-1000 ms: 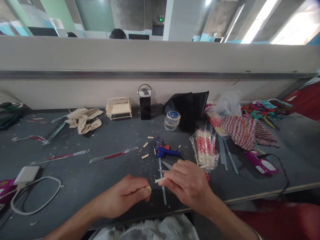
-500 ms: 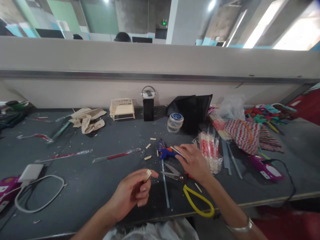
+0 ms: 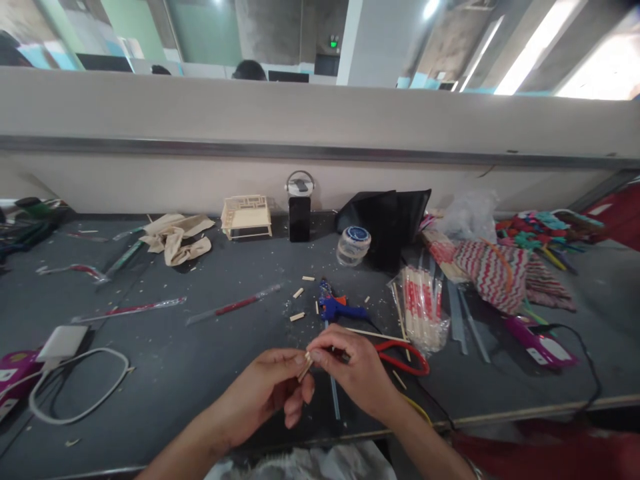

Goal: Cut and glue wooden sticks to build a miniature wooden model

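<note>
Meeting above the front of the dark grey tabletop (image 3: 200, 363), two bare hands work at one small bundle of short, pale wooden stick pieces (image 3: 305, 369); fingers cover much of it, so its pieces cannot be counted. Four similar loose wooden offcuts (image 3: 297, 317) lie left of one blue hot-glue gun with an orange trigger (image 3: 345, 310), and another pale sliver (image 3: 399, 379) rests near one red handle loop (image 3: 426, 365). One yellow loop (image 3: 423, 410) is mostly hidden beneath the right forearm. One long, thin wooden stick (image 3: 377, 335) runs behind the right hand, its near end concealed. One translucent glue stick (image 3: 335, 400) passes partly out of sight behind the fingers. The left hand (image 3: 273, 377) pinches the bundle between thumb and forefinger, its remaining fingers loosely curled beneath. The right hand (image 3: 350, 367) reaches in palm down, thumb and forefinger drawn together at the bundle's upper end; whether they grip or merely touch it, I cannot tell. Both forearms angle inward from the lower edge.
</note>
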{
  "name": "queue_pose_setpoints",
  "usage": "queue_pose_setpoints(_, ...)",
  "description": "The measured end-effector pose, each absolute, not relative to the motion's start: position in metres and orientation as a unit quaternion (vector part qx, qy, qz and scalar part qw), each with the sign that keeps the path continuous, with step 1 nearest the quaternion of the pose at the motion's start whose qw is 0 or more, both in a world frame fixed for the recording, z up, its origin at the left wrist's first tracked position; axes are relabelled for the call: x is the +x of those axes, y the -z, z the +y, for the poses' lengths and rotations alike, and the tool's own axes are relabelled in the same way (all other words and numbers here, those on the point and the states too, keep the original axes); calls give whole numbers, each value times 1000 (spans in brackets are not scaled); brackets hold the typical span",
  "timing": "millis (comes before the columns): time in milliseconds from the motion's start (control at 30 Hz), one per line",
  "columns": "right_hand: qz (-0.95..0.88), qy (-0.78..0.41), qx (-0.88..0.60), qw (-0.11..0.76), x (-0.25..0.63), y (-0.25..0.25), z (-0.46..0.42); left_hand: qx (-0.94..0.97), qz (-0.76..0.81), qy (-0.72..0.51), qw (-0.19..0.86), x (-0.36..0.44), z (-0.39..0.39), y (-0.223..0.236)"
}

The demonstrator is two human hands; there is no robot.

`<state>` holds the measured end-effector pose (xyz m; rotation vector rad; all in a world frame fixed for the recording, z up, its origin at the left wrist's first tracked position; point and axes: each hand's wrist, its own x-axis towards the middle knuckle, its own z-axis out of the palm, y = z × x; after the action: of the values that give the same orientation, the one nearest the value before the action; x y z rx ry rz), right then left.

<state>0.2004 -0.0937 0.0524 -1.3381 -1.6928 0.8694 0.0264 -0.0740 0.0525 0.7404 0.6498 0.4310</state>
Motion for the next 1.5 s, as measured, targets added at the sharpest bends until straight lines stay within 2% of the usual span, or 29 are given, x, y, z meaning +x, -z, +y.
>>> queue_pose_setpoints(167, -624, -429, -517, 398, 199, -49, -90, 312, 305, -171, 883, 22, -67, -48)
queue_pose_setpoints(500, -653, -360, -542, 387, 192, -46, -82, 313, 348, -239, 851, 21, -65, -35)
queue_pose_setpoints(900, -638, -395, -526, 400, 190, -45, -70, 386, 409, -307, 768, 21, -64, -39)
queue_pose_setpoints(1200, -626, -476, -478, 392, 192, -54, -68, 349, 349, -232, 838, 8, -60, -54)
queue_pose_setpoints(1500, -605, -459, -532, 374, 185, -56, -74, 366, 359, -297, 806, 8, -70, -50)
